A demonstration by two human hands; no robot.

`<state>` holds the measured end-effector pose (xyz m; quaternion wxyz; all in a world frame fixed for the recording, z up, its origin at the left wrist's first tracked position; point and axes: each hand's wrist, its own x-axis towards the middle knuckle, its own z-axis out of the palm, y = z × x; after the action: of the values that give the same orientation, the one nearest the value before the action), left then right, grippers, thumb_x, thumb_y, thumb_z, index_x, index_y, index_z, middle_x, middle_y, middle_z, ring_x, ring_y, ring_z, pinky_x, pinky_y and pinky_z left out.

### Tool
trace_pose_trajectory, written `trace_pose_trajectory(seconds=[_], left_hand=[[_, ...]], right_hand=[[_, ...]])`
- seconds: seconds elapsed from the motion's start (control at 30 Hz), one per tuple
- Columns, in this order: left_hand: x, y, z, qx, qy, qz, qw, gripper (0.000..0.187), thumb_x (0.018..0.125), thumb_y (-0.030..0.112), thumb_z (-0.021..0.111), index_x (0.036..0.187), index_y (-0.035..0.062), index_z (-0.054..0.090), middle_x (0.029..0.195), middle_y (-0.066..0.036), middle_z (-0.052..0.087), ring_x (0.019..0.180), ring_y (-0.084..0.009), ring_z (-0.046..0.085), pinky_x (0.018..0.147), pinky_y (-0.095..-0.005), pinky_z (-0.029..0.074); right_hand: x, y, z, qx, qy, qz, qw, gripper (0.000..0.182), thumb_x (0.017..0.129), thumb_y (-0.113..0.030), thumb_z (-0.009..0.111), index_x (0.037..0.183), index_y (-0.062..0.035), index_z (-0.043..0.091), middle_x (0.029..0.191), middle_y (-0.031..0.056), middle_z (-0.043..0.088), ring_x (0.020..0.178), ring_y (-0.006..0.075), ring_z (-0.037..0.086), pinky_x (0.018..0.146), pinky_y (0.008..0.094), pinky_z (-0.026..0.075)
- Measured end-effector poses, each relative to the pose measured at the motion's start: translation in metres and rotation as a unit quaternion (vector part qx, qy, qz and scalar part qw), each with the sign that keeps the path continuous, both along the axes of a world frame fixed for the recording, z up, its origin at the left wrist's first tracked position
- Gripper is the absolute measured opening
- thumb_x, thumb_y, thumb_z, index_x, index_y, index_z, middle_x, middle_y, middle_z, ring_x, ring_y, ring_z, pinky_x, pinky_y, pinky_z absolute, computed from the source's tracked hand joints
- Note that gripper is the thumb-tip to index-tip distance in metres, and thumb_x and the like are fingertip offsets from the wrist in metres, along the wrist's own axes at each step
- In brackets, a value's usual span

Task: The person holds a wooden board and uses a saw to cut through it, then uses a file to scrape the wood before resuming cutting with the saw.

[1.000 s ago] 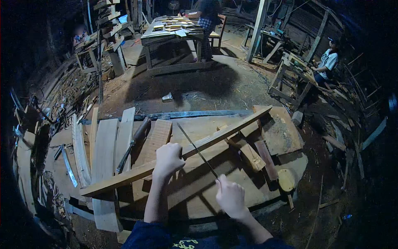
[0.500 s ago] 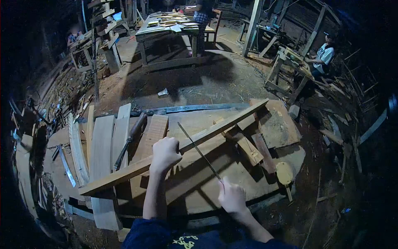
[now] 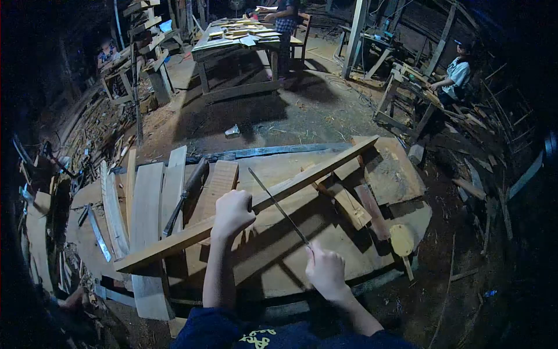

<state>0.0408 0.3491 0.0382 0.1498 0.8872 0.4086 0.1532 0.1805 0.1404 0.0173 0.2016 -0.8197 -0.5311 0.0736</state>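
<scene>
My left hand [image 3: 233, 212] is closed around a long squared wooden strip [image 3: 325, 167], which slants across the workbench from lower left to upper right. In my right hand [image 3: 325, 272] is the near end of a slim, dark, tapering file [image 3: 280, 209]. The file crosses the strip just right of my left fist, its tip pointing away from me. Under the strip's right part, wooden blocks [image 3: 350, 208] rest on the bench. My fingers hide the file's grip.
Several boards [image 3: 147, 203] and a dark long-handled tool [image 3: 185, 200] lie at the bench's left. A round wooden mallet [image 3: 402, 241] lies at its right. Beyond stand a table [image 3: 238, 93] with wood pieces and a person; another person [image 3: 458, 74] sits at the right.
The view has shifted slightly. Both hands keep their grips, and the file and strip stay in nearly the same relation.
</scene>
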Motion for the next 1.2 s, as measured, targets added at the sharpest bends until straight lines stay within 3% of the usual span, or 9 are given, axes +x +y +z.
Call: trace_pose_trajectory(seconds=[0.17,0.3,0.4,0.47,0.57,0.67,0.77,1.2], left_hand=[[0.0,0.003,-0.001,-0.005,-0.004,0.015,1.0,0.009,0.06,0.012,0.061,0.065,0.004,0.062,0.068,-0.017,0.061,0.072,-0.0354,0.061,0.064,-0.0426,0.048],[-0.003,0.004,-0.006,0.032,-0.038,0.01,0.999,0.01,0.061,0.013,0.062,0.066,0.0039,0.062,0.068,-0.017,0.061,0.072,-0.0353,0.061,0.065,-0.0426,0.048],[-0.002,0.005,-0.005,0.01,-0.017,-0.005,1.0,0.011,0.061,0.013,0.062,0.066,0.0039,0.062,0.069,-0.017,0.061,0.072,-0.0354,0.061,0.065,-0.0428,0.049],[0.0,0.005,0.0,-0.057,0.05,0.022,0.997,0.02,0.064,0.02,0.066,0.076,0.0048,0.062,0.076,-0.016,0.061,0.082,-0.0334,0.059,0.07,-0.0427,0.047],[-0.001,0.006,-0.001,-0.047,0.049,0.01,0.998,0.021,0.064,0.021,0.067,0.077,0.0052,0.062,0.076,-0.015,0.06,0.082,-0.0332,0.058,0.07,-0.0428,0.047],[-0.002,0.003,-0.003,0.009,-0.003,0.001,1.0,0.01,0.061,0.014,0.061,0.065,0.0045,0.062,0.07,-0.017,0.061,0.073,-0.0349,0.06,0.064,-0.0431,0.048],[-0.002,0.003,-0.005,0.017,-0.013,-0.003,1.0,0.01,0.061,0.013,0.061,0.065,0.0047,0.061,0.071,-0.016,0.061,0.075,-0.0345,0.06,0.065,-0.0429,0.048],[0.0,0.011,-0.014,-0.022,-0.015,-0.019,0.999,0.014,0.063,0.016,0.06,0.07,0.0033,0.06,0.075,-0.017,0.061,0.078,-0.0351,0.06,0.067,-0.0429,0.047]], right_hand=[[0.0,0.026,0.0,0.025,-0.005,0.004,1.0,0.014,0.09,-0.021,0.051,0.086,-0.0085,0.053,0.062,0.0188,0.059,0.061,0.0396,0.06,0.056,0.0513,0.045],[0.003,0.002,-0.005,0.007,-0.01,0.012,1.0,0.014,0.09,-0.021,0.051,0.085,-0.0081,0.053,0.063,0.0187,0.059,0.062,0.04,0.06,0.056,0.0512,0.045],[0.004,-0.011,-0.003,0.008,0.012,-0.001,1.0,0.014,0.09,-0.021,0.051,0.085,-0.0076,0.053,0.064,0.0186,0.059,0.062,0.0396,0.06,0.056,0.0509,0.045],[0.002,-0.006,0.003,0.021,0.015,0.004,1.0,0.014,0.09,-0.021,0.051,0.085,-0.0073,0.054,0.066,0.0187,0.06,0.064,0.0393,0.06,0.057,0.0507,0.045],[0.0,0.01,0.007,0.036,0.014,0.007,0.999,0.014,0.09,-0.021,0.051,0.086,-0.0074,0.054,0.068,0.0185,0.061,0.065,0.0387,0.061,0.057,0.0501,0.044],[-0.002,0.015,0.006,0.051,0.01,0.003,0.999,0.015,0.091,-0.021,0.051,0.086,-0.0075,0.055,0.068,0.0181,0.062,0.065,0.0382,0.061,0.056,0.0495,0.044],[-0.002,0.012,-0.001,0.1,0.025,0.006,0.995,0.015,0.091,-0.022,0.05,0.087,-0.0076,0.055,0.068,0.0173,0.062,0.065,0.0374,0.062,0.056,0.0486,0.045],[-0.005,0.004,-0.005,0.044,0.015,-0.002,0.999,0.016,0.092,-0.022,0.049,0.086,-0.0074,0.054,0.068,0.017,0.062,0.066,0.0376,0.062,0.056,0.0487,0.046]])
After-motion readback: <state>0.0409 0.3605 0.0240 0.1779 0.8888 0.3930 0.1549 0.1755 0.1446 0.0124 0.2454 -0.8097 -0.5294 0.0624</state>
